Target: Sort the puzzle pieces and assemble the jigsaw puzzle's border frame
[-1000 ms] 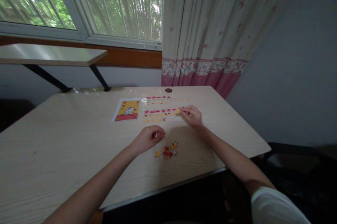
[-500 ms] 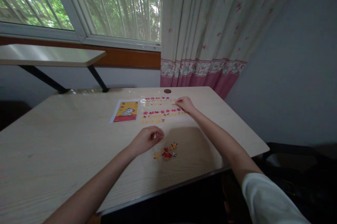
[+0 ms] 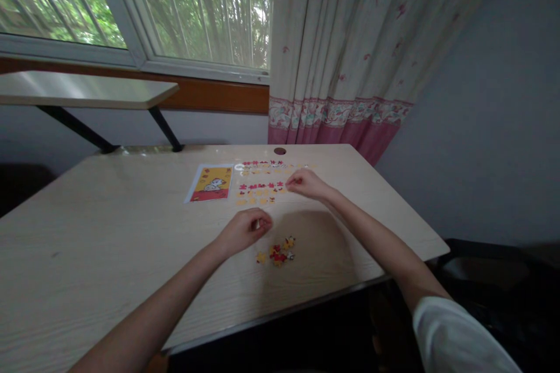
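My left hand (image 3: 246, 230) hovers over the near middle of the table, its fingers curled in toward the thumb. Whatever it may hold is hidden. Just beyond and to the right of its fingertips lies a small loose pile of jigsaw puzzle pieces (image 3: 278, 255), yellow, red and white. My right hand (image 3: 308, 184) is over the right end of the laid-out rows, fingers bent and closed; I cannot make out anything in them. Rows of red puzzle pieces (image 3: 262, 186) and yellow puzzle pieces (image 3: 256, 201) lie spread in lines, partly covered by this hand.
Left of the rows lies a picture sheet (image 3: 212, 184) with a white animal on yellow and red. A raised shelf (image 3: 87, 90) stands at the back left of the table (image 3: 131, 233). Behind are a cable hole (image 3: 280, 151), a curtain (image 3: 332, 58) and a barred window (image 3: 205, 11).
My right hand has drawn back from the upper rows, nearer to me, uncovering yellow pieces at their right end. The left hand stays nearly still. The view has shifted slightly.
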{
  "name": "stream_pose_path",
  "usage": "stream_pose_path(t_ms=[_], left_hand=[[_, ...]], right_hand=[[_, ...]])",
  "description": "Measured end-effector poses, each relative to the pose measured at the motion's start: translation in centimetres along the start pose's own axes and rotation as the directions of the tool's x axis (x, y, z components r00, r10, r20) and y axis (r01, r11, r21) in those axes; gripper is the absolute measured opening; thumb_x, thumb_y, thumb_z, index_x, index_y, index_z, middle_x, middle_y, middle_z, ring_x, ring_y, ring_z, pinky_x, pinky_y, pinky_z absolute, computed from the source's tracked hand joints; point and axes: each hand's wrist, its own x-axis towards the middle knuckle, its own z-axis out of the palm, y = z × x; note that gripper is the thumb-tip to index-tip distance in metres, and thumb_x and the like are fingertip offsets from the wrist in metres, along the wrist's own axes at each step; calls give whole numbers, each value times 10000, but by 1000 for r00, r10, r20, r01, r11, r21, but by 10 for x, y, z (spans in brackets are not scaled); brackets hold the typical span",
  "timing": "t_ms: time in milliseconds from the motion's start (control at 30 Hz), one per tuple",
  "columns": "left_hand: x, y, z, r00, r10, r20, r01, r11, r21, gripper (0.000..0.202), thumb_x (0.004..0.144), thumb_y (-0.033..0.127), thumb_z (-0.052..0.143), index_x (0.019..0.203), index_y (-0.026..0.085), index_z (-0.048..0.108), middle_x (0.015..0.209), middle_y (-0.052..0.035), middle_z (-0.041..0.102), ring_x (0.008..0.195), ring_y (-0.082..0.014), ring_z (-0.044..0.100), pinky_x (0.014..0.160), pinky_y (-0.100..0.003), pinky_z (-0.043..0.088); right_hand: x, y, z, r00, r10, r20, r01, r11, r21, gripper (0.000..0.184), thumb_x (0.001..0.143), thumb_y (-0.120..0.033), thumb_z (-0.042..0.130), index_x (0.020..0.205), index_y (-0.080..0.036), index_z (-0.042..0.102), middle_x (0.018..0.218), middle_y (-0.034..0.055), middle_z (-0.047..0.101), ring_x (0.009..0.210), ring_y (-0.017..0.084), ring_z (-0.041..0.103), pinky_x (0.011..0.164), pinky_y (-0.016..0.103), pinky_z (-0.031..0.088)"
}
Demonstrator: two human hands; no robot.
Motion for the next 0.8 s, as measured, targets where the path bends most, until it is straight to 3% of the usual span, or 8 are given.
stream_pose_path(t_ms=[33,100,200,367,467,667,800], left_hand=[[0,0,0,1000,2,-2,-2,1000,6,153,794,243,512,776,172,646,660,-7,564,600,-117,479,557,-213,362],[0,-1,0,1000,3,-2,-3,1000,14,150,792,240,512,771,172,644,662,-7,567,596,-116,480,555,-212,361],[0,0,0,1000,2,2,-2,1000,10,142,787,224,510,760,170,639,677,-11,578,594,-116,482,554,-211,362],[-1,-2,2,1000,-3,-8,3,1000,2,147,796,233,512,756,166,636,696,-19,584,609,-118,488,560,-211,367],[-1,-2,2,1000,-2,2,2,1000,-2,147,801,242,514,759,167,633,689,-15,578,609,-118,489,559,-211,368],[-1,1,2,1000,10,18,-10,1000,12,150,806,246,515,760,166,633,672,-7,567,604,-113,491,556,-204,370],[-1,1,3,1000,23,19,-24,1000,8,143,805,229,513,763,158,629,676,-6,566,601,-108,488,552,-200,373]], right_hand=[[-9,-8,-1,988,-95,119,88,994,61,155,740,-259,639,853,-178,707,776,24,688,707,115,599,681,221,435],[-28,-25,0,913,-259,316,217,962,163,233,696,-290,689,908,-194,695,820,18,677,727,111,591,681,213,441],[-51,-46,5,862,-334,381,293,942,164,293,661,-319,720,932,-212,687,829,16,649,764,118,577,727,227,447],[-62,-65,9,843,-379,381,314,923,223,176,689,-237,697,859,-190,687,808,13,623,756,106,571,723,207,458],[-60,-67,9,850,-368,378,295,926,236,147,688,-203,693,830,-170,677,788,12,623,739,105,566,711,210,459],[-61,-65,14,885,-197,423,88,960,265,163,729,-194,646,890,-169,659,757,-6,626,636,81,541,606,191,441],[-59,-62,16,913,-133,387,32,966,256,163,728,-210,655,888,-179,662,771,-10,635,664,83,549,632,191,429]])
